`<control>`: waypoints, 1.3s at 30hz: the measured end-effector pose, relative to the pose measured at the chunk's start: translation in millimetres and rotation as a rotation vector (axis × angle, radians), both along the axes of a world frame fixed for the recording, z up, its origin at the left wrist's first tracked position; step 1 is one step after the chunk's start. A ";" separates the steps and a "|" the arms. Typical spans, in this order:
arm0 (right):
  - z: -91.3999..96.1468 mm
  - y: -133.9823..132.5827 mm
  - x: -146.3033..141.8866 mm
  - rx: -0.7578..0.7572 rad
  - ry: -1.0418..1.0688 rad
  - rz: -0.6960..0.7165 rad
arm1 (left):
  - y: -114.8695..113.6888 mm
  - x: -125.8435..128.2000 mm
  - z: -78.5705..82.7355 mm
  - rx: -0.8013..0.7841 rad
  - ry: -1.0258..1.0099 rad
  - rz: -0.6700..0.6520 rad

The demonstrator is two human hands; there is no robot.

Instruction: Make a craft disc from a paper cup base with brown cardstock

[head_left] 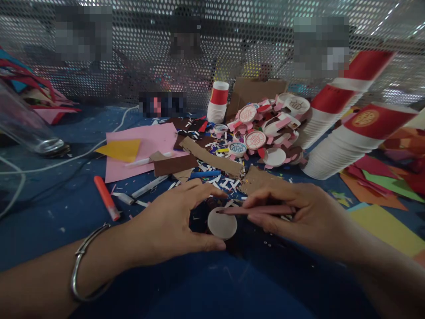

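A small round white paper cup bottom (223,225) lies face up on the blue table before me. My left hand (169,217), with a silver bangle on its wrist, curves around it from the left. The thumb rests at its near edge and the index finger arches past its far edge; the other fingers are mostly hidden. Between the thumb and fingers of my right hand (295,212) is a brownish-pink marker (262,210), held nearly level. Its dark tip is over the upper part of the white disc, touching or just above it. The disc shows no clear drawn lines.
Behind my hands are paper scraps, cardboard strips (212,157) and a heap of decorated paper discs (255,139). Stacked paper cups (335,150) lean at right beside coloured paper (387,226). A red marker (106,198), pink paper (142,141) and a glass (36,124) are left.
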State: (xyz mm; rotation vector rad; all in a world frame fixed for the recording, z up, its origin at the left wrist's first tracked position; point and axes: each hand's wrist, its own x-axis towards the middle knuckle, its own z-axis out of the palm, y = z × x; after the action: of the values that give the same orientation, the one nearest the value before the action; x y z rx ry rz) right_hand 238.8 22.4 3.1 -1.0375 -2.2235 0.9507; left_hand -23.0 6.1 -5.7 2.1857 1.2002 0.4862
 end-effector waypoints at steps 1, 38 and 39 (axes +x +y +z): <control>0.5 -0.3 -0.5 -0.019 -0.010 -0.001 | 0.3 0.3 -1.4 -0.017 0.005 -0.013; -10.4 -3.1 -12.2 -0.003 -0.027 0.014 | 6.8 9.5 -8.3 -0.067 0.050 -0.030; -10.0 -3.3 -11.9 0.008 -0.036 0.019 | 7.0 9.7 -7.9 -0.065 0.048 -0.032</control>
State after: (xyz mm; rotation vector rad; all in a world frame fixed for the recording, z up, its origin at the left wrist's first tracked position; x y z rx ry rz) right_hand 226.9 19.0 -6.9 -1.0393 -2.2680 0.9381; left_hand -13.3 13.1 -13.7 2.1690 1.1883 0.3779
